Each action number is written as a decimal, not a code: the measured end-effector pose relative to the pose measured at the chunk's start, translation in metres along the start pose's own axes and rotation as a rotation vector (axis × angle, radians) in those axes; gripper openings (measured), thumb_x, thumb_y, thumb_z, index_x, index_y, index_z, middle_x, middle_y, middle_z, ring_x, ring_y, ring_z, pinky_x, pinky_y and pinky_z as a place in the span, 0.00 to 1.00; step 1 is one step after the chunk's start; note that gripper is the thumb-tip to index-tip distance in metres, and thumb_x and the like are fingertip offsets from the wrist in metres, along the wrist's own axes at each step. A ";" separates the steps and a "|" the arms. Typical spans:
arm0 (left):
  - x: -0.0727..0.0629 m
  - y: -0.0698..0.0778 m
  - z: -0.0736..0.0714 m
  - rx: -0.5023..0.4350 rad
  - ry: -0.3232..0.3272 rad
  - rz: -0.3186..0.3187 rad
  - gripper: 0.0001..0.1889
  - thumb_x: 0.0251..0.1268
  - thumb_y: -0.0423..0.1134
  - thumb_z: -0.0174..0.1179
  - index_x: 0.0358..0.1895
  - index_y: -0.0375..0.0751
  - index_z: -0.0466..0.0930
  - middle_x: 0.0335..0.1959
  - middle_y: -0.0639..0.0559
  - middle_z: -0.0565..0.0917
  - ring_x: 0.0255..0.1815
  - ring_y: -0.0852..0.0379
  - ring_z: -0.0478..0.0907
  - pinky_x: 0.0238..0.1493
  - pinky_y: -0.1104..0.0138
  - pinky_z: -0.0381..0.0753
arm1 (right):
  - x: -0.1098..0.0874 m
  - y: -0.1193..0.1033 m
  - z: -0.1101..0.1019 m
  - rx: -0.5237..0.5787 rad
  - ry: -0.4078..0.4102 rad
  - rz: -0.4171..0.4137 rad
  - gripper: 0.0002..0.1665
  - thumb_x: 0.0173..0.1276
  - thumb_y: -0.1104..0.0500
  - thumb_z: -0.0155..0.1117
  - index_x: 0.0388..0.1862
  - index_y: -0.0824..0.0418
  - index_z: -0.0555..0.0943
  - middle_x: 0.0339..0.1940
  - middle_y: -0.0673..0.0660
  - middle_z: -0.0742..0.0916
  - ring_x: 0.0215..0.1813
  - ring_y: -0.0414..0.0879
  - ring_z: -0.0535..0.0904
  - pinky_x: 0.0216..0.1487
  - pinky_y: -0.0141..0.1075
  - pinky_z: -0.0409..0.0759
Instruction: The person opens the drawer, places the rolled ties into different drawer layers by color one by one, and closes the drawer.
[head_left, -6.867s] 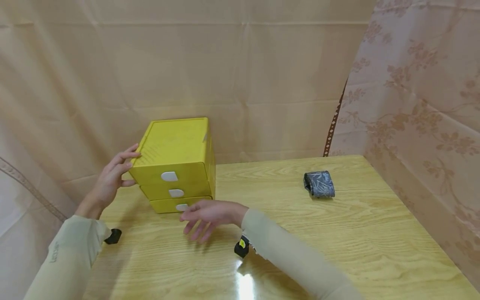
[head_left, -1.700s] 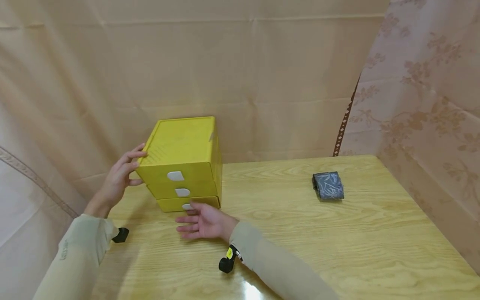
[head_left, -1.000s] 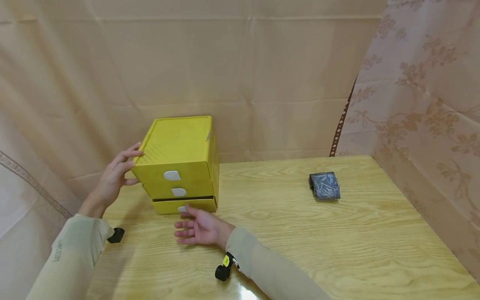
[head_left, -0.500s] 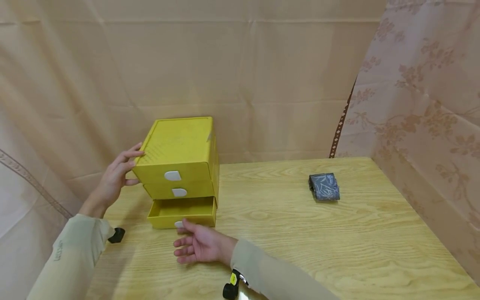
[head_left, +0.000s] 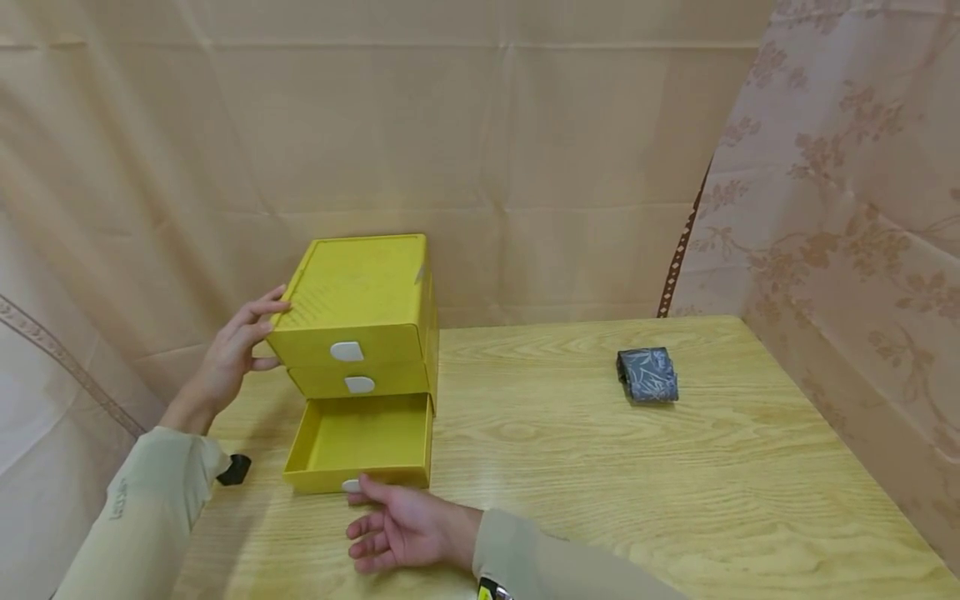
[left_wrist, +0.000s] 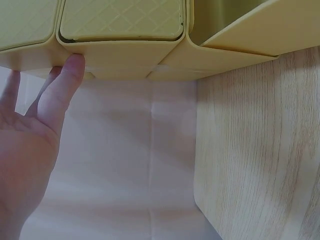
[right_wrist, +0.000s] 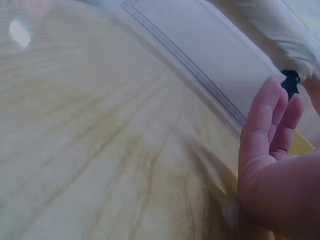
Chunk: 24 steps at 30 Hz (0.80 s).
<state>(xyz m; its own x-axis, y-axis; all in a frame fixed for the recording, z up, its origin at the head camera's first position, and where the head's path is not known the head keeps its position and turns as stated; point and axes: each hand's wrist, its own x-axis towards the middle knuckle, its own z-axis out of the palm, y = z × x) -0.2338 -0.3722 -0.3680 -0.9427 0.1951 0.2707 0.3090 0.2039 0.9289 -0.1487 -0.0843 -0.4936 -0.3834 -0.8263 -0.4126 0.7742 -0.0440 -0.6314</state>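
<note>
A yellow drawer unit [head_left: 352,283] with white tabs stands at the left on the wooden table. Its bottom drawer [head_left: 405,477] is pulled well out, its bare floor showing. At that drawer's front, my right hand [head_left: 416,525] holds the white tab [head_left: 351,485] between thumb and forefinger; the other fingers are loosely bent. My left hand [head_left: 225,354] steadies the unit's left side near the top. In the left wrist view, the extended fingers of the left hand [left_wrist: 35,135] press against the unit's side wall. The right wrist view hides the right hand's grip.
A folded dark grey cloth item [head_left: 648,375] with a pale leaf pattern lies on the right half of the table [head_left: 600,483]. Beige curtains [head_left: 570,167] hang behind the table, and a floral one [head_left: 847,208] at the right. A black wrist device [head_left: 234,469] sits under the left sleeve.
The bottom drawer, at first shut, has slid out toward me along with my right hand, which moved from below the tab onto it. The left hand stays on the unit.
</note>
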 end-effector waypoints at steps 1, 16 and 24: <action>0.000 0.000 0.000 0.000 -0.001 -0.001 0.18 0.84 0.44 0.41 0.67 0.47 0.72 0.83 0.51 0.49 0.67 0.64 0.66 0.44 0.67 0.84 | -0.002 0.001 0.000 -0.004 -0.004 0.001 0.33 0.80 0.36 0.47 0.71 0.54 0.65 0.33 0.50 0.82 0.30 0.41 0.82 0.37 0.36 0.84; 0.001 -0.002 -0.001 -0.014 -0.009 -0.003 0.19 0.84 0.43 0.41 0.68 0.46 0.71 0.84 0.52 0.48 0.72 0.59 0.59 0.44 0.67 0.84 | -0.018 0.013 0.006 -0.036 -0.044 0.077 0.30 0.80 0.35 0.45 0.69 0.51 0.66 0.30 0.47 0.83 0.31 0.40 0.81 0.38 0.36 0.83; 0.000 -0.001 -0.001 -0.016 -0.013 -0.002 0.19 0.84 0.43 0.40 0.68 0.47 0.71 0.84 0.52 0.48 0.73 0.57 0.58 0.45 0.67 0.83 | -0.023 0.020 0.007 -0.044 -0.045 0.084 0.28 0.81 0.37 0.46 0.68 0.51 0.67 0.28 0.47 0.84 0.31 0.40 0.82 0.37 0.33 0.82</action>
<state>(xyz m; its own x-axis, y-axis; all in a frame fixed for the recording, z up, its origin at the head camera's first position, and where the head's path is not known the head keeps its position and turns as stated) -0.2346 -0.3734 -0.3689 -0.9415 0.2075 0.2655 0.3049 0.1894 0.9334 -0.1212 -0.0704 -0.4922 -0.2944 -0.8503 -0.4361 0.7796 0.0502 -0.6242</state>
